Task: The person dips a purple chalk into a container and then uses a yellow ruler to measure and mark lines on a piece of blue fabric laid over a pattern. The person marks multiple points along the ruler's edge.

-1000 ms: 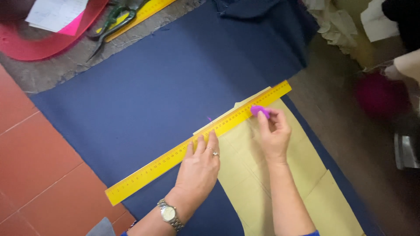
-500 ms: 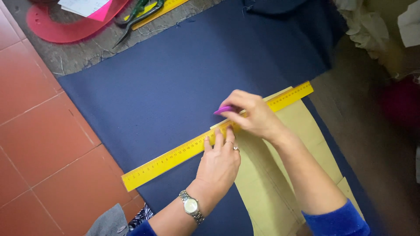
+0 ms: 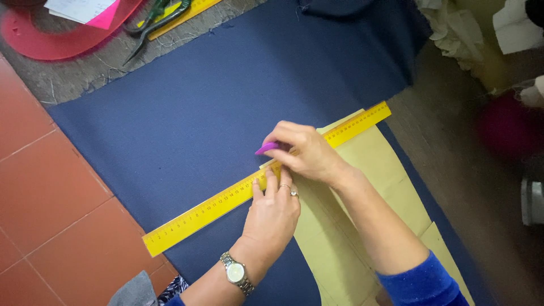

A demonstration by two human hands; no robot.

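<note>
A long yellow ruler [image 3: 209, 208] lies slantwise on dark blue cloth [image 3: 226, 102] spread over the floor. My left hand [image 3: 273, 212], with a wristwatch and rings, presses flat on the ruler near its middle. My right hand [image 3: 303, 152] crosses just above it and pinches a small purple piece of tailor's chalk [image 3: 265, 148] against the ruler's upper edge. A pale yellow paper pattern [image 3: 368, 187] lies on the cloth under both forearms, its top edge along the ruler.
Red floor tiles [image 3: 51, 192] border the cloth at left. At top left lie a red curved shape [image 3: 51, 45] with papers, green-handled scissors [image 3: 153, 22] and a second yellow ruler [image 3: 187, 14]. Crumpled pale cloth [image 3: 453, 28] sits top right.
My right hand slid the purple chalk leftward along the ruler's edge, from its right end to near the middle, next to my left hand. The view shifted slightly.
</note>
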